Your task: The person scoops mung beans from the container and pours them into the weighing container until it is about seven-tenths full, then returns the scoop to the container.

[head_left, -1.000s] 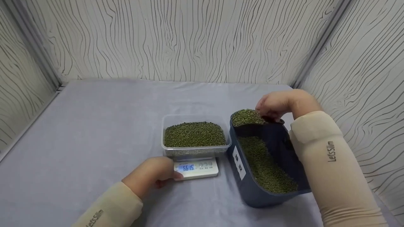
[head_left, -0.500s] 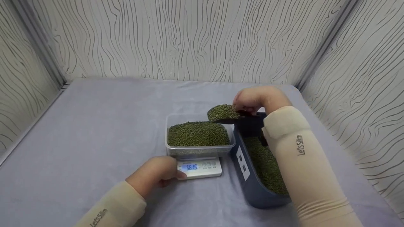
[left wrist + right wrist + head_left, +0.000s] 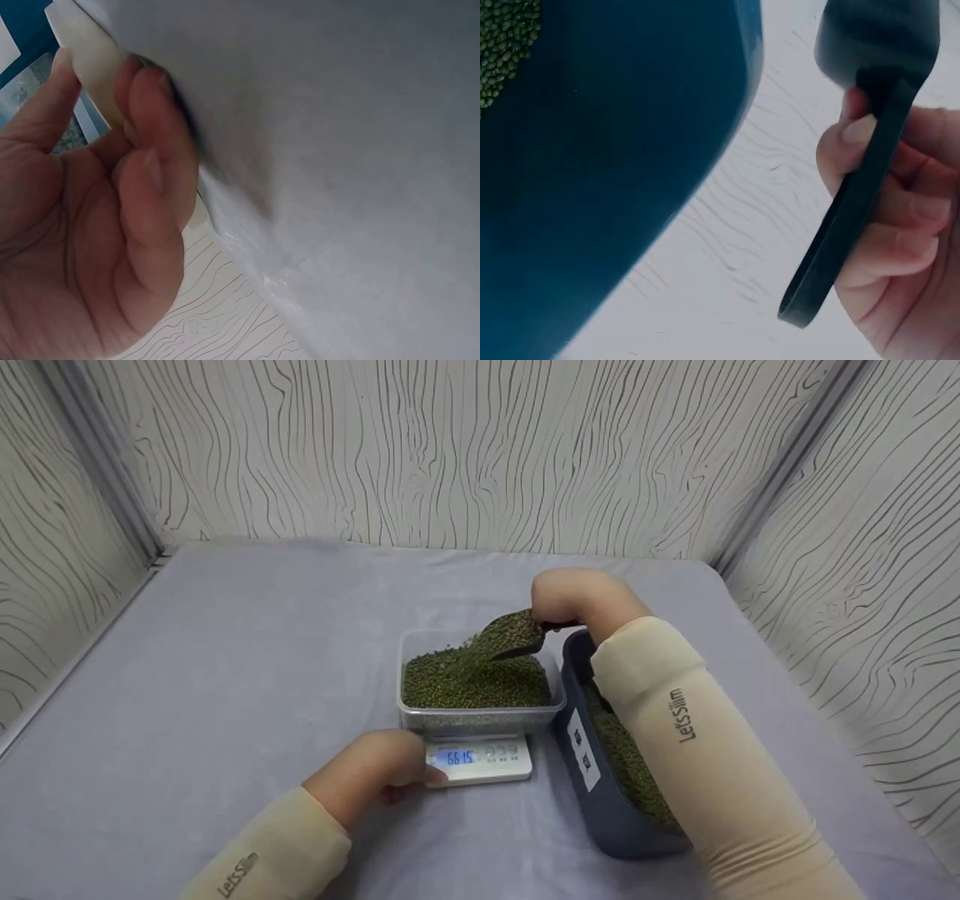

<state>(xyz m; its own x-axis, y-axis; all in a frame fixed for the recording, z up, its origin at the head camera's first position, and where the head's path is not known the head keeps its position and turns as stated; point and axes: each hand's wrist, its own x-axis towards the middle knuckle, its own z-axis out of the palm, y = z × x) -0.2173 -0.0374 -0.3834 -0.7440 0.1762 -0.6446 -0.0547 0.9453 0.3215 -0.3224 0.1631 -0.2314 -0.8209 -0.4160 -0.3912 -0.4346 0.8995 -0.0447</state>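
Note:
My right hand [image 3: 574, 596] grips the handle of a black scoop [image 3: 855, 187] and tilts it over the clear plastic container [image 3: 480, 711]. Green mung beans [image 3: 514, 630] slide off the scoop's lip onto the heap [image 3: 472, 682] inside. The container sits on a white kitchen scale [image 3: 487, 769] whose lit display reads 661.5. At the scale's left front corner, my left hand [image 3: 375, 765] holds its edge; in the left wrist view the thumb [image 3: 49, 112] lies on one side and the curled fingers [image 3: 154, 150] on the other.
To the right of the scale stands a deep dark blue bin [image 3: 622, 832] with a white label, partly filled with mung beans [image 3: 634, 765]. My right forearm covers part of it. A grey-lilac cloth [image 3: 225, 660] covers the table, and patterned panels [image 3: 450, 457] enclose the back and sides.
My right hand has carried the full scoop left from above the bin to the container and tipped it, so beans now pour. The left hand stays at the scale; the reading is unchanged.

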